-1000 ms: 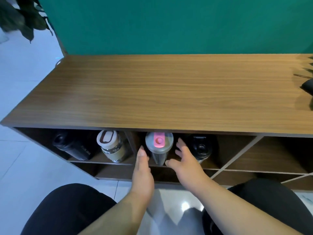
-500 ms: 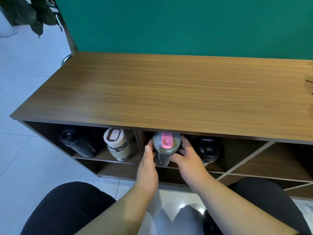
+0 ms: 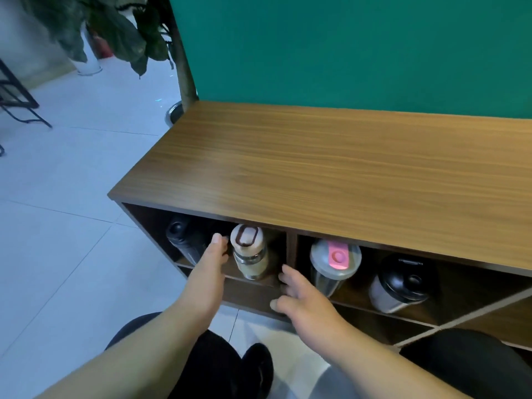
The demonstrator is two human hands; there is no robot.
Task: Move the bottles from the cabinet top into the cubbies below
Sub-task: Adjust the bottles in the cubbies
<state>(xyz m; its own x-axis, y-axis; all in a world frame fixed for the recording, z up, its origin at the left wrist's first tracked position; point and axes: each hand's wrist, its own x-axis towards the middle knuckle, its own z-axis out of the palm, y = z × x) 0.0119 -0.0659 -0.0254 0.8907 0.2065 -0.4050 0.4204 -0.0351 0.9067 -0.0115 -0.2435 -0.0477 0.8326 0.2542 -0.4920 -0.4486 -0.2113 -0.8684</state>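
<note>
The wooden cabinet top (image 3: pixel 331 174) carries no bottles in view. In the left cubby stand a black bottle (image 3: pixel 184 243) and a cream bottle with a brown loop lid (image 3: pixel 250 254). The cubby to its right holds a clear shaker with a pink flip lid (image 3: pixel 334 263) and a steel tumbler with a black lid (image 3: pixel 398 286). My left hand (image 3: pixel 211 266) is open, its fingertips just left of the cream bottle. My right hand (image 3: pixel 302 298) is open in front of the divider (image 3: pixel 291 249), just right of the cream bottle, holding nothing.
A green wall (image 3: pixel 345 47) backs the cabinet. A potted plant (image 3: pixel 121 33) stands at the cabinet's far left corner, with a black metal frame (image 3: pixel 17 96) on the tiled floor (image 3: pixel 57 226) further left. More cubbies (image 3: pixel 489 318) lie to the right. My dark-clad knees (image 3: pixel 224 367) are below.
Both hands have let go of the pink-lidded shaker and moved left to either side of the cream bottle. The view has swung left, so the cabinet now sits further right.
</note>
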